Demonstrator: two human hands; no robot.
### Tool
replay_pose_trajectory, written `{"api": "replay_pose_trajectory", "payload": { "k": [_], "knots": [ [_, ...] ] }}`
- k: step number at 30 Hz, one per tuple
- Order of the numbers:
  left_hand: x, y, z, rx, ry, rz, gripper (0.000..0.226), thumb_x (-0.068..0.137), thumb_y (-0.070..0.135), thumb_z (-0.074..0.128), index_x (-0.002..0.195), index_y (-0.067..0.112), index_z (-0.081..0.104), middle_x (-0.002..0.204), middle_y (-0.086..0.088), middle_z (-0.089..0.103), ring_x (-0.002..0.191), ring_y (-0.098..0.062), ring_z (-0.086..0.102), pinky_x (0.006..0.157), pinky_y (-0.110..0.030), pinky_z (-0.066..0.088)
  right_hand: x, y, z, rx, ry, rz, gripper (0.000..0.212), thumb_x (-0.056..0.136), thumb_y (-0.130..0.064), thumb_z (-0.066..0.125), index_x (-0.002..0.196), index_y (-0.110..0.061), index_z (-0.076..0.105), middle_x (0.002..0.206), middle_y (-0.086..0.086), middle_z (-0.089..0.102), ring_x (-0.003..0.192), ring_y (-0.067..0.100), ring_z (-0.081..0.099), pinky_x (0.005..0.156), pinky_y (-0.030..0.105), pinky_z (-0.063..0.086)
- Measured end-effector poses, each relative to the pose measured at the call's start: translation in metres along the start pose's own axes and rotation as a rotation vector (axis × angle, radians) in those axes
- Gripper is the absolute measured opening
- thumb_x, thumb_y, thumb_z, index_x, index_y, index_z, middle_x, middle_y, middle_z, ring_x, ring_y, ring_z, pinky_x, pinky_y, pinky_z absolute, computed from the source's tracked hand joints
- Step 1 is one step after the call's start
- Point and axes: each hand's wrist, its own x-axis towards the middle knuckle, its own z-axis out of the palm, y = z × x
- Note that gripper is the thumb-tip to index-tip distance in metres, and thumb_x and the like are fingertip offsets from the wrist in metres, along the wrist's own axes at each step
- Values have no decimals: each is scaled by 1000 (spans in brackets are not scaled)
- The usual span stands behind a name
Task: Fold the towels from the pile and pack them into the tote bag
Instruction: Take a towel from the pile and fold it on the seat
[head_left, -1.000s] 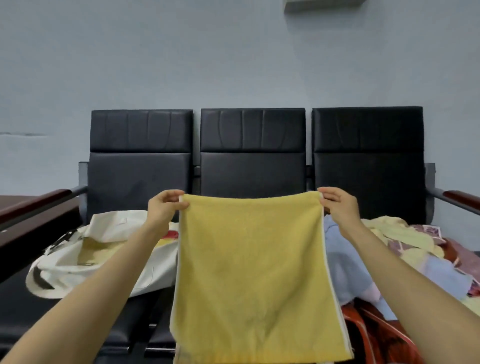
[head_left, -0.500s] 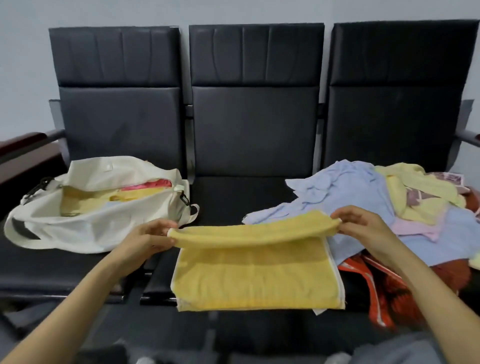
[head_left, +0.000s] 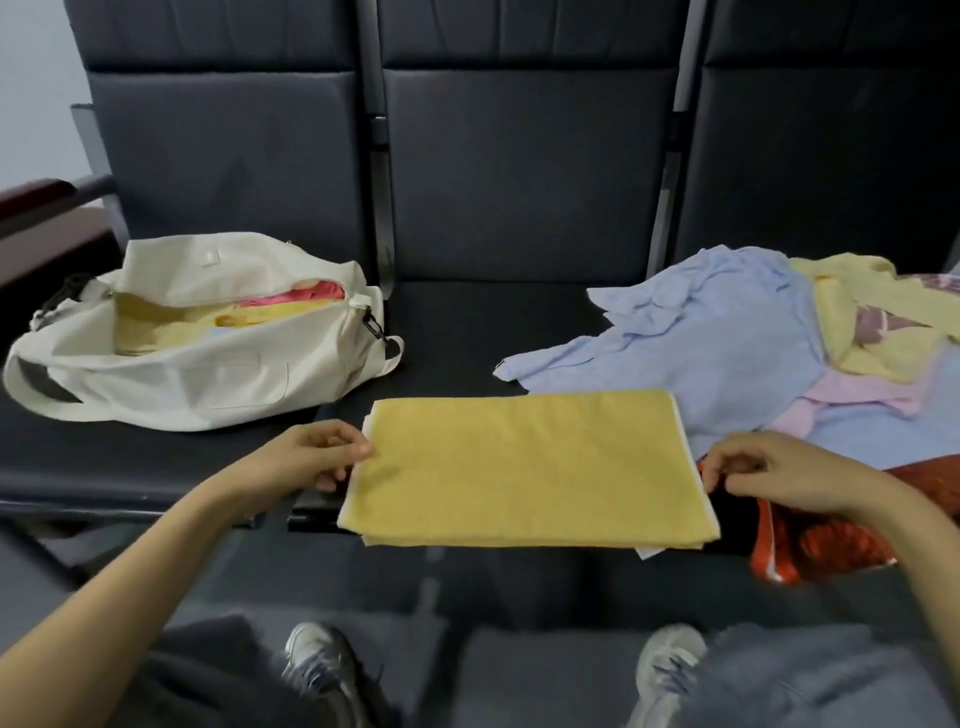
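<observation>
A yellow towel (head_left: 530, 470), folded in half, lies flat on the front edge of the middle seat. My left hand (head_left: 306, 457) pinches its left edge and my right hand (head_left: 753, 470) pinches its right edge. On the left seat, a cream tote bag (head_left: 182, 374) lies open, with folded yellow and pink towels inside. The pile of towels (head_left: 737, 338) covers the right seat: light blue, pale yellow, pink and a red one hanging over the seat front.
Three black padded seats (head_left: 524, 171) stand in a row against a wall. A dark wooden armrest (head_left: 36, 195) sits at the far left. My knees and grey shoes (head_left: 317, 660) are below the seat edge.
The towel was held up hanging from its top corners. Both hands lowered it and folded the top half down, and it now lies flat on the seat. The view tilted downward.
</observation>
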Motion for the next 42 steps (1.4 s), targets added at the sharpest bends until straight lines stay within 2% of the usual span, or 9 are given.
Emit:
{"api": "replay_pose_trajectory", "payload": {
  "k": [4,9,12,16,23,27,34,39,42],
  "knots": [
    [23,-1,15,233,280,-136,57,74,45,77,116,10,59,112,0,59,98,-15,55,82,-29,42,16,-25,6,-70,199,5,23,85,-12,64,79,-34,68,92,-10,68,87,10,63,86,29,51],
    [39,8,21,440,205,-286,63,56,63,80,95,17,63,108,-2,60,112,-25,50,98,-43,44,43,-61,30,-217,124,-145,13,90,-33,62,101,-39,61,113,-19,55,104,-1,50,95,20,40],
    [40,16,24,295,131,-283,77,53,55,83,115,15,62,116,0,62,111,-21,55,100,-40,45,57,-80,49,-282,45,-206,35,93,-42,57,127,-35,55,132,-19,44,128,3,35,110,24,28],
    [37,30,21,50,114,-171,37,85,22,71,119,12,60,115,-5,66,103,-23,63,95,-40,47,72,-104,66,-370,-49,-244,55,95,-47,50,147,-37,32,154,-14,23,142,6,16,116,26,17],
    [24,43,-18,5,447,-22,27,87,33,67,107,20,55,110,-3,60,98,-23,59,86,-39,48,104,-126,94,-573,-150,-255,60,100,-53,32,153,-35,12,162,-8,0,148,13,-3,120,34,3],
    [11,59,-27,-244,195,42,39,77,30,73,114,17,64,108,-11,71,95,-27,69,69,-33,56,114,-132,104,-564,-154,-233,57,101,-52,26,153,-36,10,162,-8,-1,148,14,-6,121,39,0],
    [28,100,41,-321,-119,111,35,87,11,66,122,17,61,117,-18,66,102,-32,63,91,-46,46,103,-133,86,-64,49,-169,36,99,-27,48,134,-23,54,137,-8,53,125,9,49,96,18,36],
    [44,118,99,-200,-198,124,41,87,9,67,125,19,54,97,-7,64,64,-11,61,47,-19,45,95,-115,58,445,153,126,25,101,-26,45,113,-14,63,105,4,68,88,17,65,81,33,54],
    [54,123,129,-211,-179,119,44,89,15,66,131,13,50,91,-5,62,59,-9,60,50,-18,46,85,-112,48,682,129,263,40,102,-40,38,108,-9,62,95,11,70,84,24,68,71,37,58]
  ]
}}
